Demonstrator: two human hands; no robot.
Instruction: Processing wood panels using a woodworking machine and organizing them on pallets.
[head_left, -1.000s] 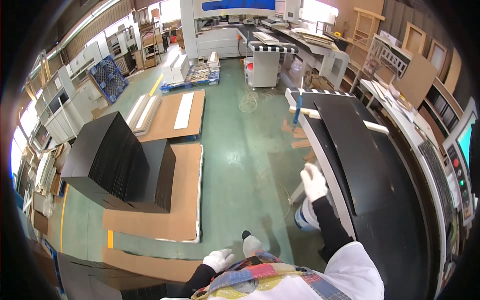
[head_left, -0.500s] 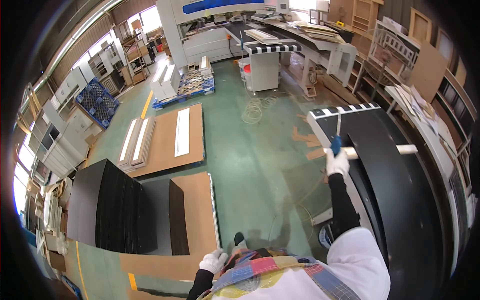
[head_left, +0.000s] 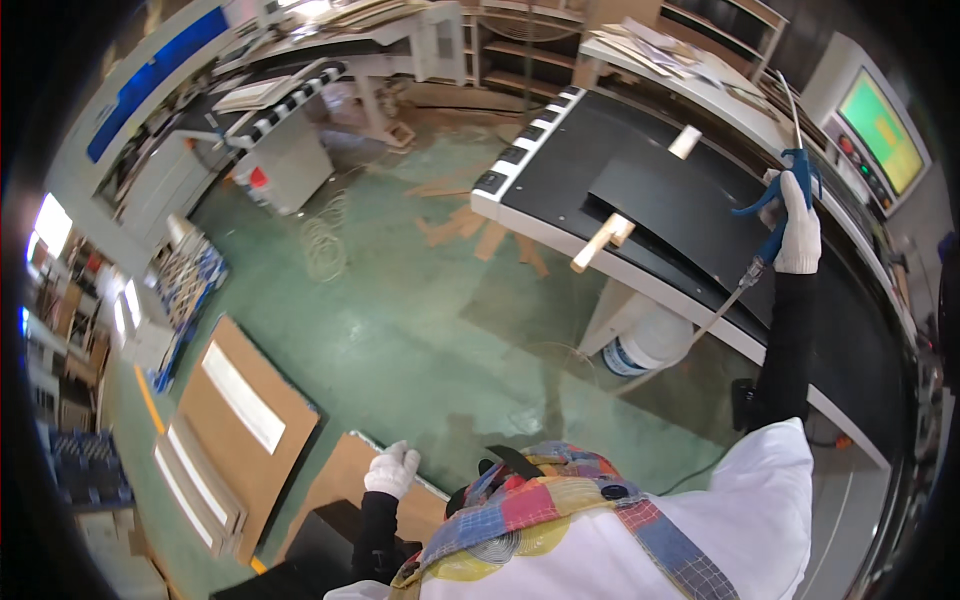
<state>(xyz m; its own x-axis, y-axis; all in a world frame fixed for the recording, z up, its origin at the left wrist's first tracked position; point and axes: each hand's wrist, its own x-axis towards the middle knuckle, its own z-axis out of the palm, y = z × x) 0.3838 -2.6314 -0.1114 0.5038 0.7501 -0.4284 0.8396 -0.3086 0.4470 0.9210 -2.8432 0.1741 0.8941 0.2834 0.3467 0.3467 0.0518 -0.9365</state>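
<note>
My right hand, in a white glove, is closed round a blue air blow gun and holds it up over the black-topped table. The gun's thin metal nozzle points up and away, and an air hose hangs from its handle. Below and left of it, a dark flat panel lies on the table, resting across a pale wood strip whose near end and far end stick out. My gloved left hand hangs low at my left, fingers loosely bent and apart, holding nothing.
A control panel with a lit screen stands at the far right. A white bucket sits under the table edge. Brown scraps and a coiled hose lie on the floor. Board stacks are at lower left.
My view has swung right. My right hand has moved right and further along the table with the blow gun, whose nozzle still points up. My left hand is raised slightly, away from my side.
</note>
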